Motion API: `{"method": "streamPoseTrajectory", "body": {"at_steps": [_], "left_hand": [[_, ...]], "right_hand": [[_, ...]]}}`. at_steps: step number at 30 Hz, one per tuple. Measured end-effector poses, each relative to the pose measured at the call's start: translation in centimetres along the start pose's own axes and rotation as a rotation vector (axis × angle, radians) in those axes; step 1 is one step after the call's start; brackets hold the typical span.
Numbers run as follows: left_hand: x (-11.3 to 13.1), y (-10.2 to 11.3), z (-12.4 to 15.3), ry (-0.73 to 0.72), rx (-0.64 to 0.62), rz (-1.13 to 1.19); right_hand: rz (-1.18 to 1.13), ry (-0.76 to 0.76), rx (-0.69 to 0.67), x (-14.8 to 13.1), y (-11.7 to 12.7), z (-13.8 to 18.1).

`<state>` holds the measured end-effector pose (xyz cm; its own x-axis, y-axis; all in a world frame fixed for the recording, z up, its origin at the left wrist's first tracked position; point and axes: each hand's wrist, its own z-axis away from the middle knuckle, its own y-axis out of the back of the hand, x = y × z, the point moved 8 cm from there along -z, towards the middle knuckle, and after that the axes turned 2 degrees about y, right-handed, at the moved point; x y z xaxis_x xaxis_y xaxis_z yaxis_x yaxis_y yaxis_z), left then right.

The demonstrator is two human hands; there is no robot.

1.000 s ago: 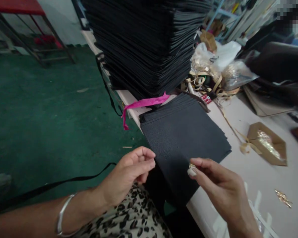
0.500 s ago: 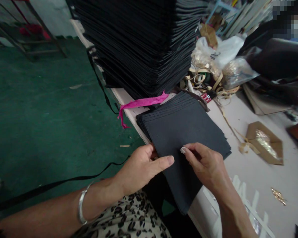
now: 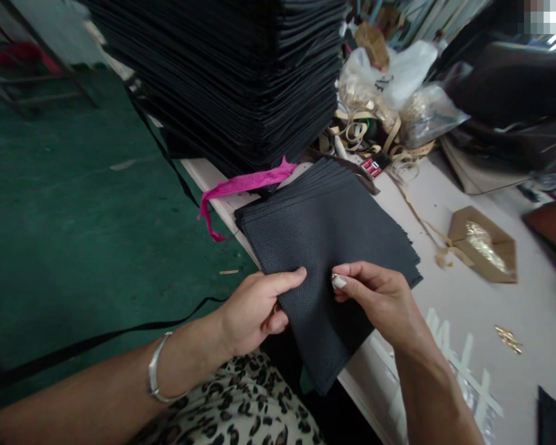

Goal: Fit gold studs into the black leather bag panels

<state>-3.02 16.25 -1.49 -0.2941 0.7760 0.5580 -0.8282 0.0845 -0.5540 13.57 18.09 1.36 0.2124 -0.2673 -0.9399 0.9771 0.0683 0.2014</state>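
A black grained leather panel [image 3: 322,346] lies on top of a low pile of similar panels [image 3: 366,210], its near end reaching past the table edge. My left hand [image 3: 248,312] is closed on the panel's left edge, thumb on the upper face and fingers curled below. Just above the panel's middle, my right hand [image 3: 382,296] pinches a tiny gold-coloured metal piece [image 3: 335,276] between thumb and fingertips. The fingers cover most of that piece, so its exact kind is unclear.
A tall stack of black panels [image 3: 241,93] stands behind, with a pink strip [image 3: 250,180] at its foot. To the right are a cardboard tray [image 3: 456,244] of shiny bits, loose gold pieces [image 3: 508,340], plastic bags [image 3: 430,117] and white strips [image 3: 466,368].
My left thumb has come down onto the panel, and its near part has lifted and bent slightly. The metal piece now shows at my right fingertips. The whole view has shifted a little.
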Motion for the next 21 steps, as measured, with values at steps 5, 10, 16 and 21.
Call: {"method": "streamPoseTrajectory", "body": {"at_steps": [5, 10, 16, 21], "left_hand": [[-0.4, -0.1, 0.0, 0.004, -0.059, -0.044], [-0.6, -0.4, 0.4, -0.017, -0.074, -0.098], [-1.6, -0.5, 1.8, -0.012, 0.008, -0.355], [-0.1, -4.2, 3.1, -0.309, -0.092, -0.753]], "right_hand": [[0.037, 0.014, -0.017, -0.5, -0.4, 0.4], [-0.005, -0.017, -0.060, -0.4, -0.6, 1.0], [-0.029, -0.006, -0.012, 0.1, 0.2, 2.8], [0.269, 0.157, 0.193, -2.3, 4.7, 6.5]]}}
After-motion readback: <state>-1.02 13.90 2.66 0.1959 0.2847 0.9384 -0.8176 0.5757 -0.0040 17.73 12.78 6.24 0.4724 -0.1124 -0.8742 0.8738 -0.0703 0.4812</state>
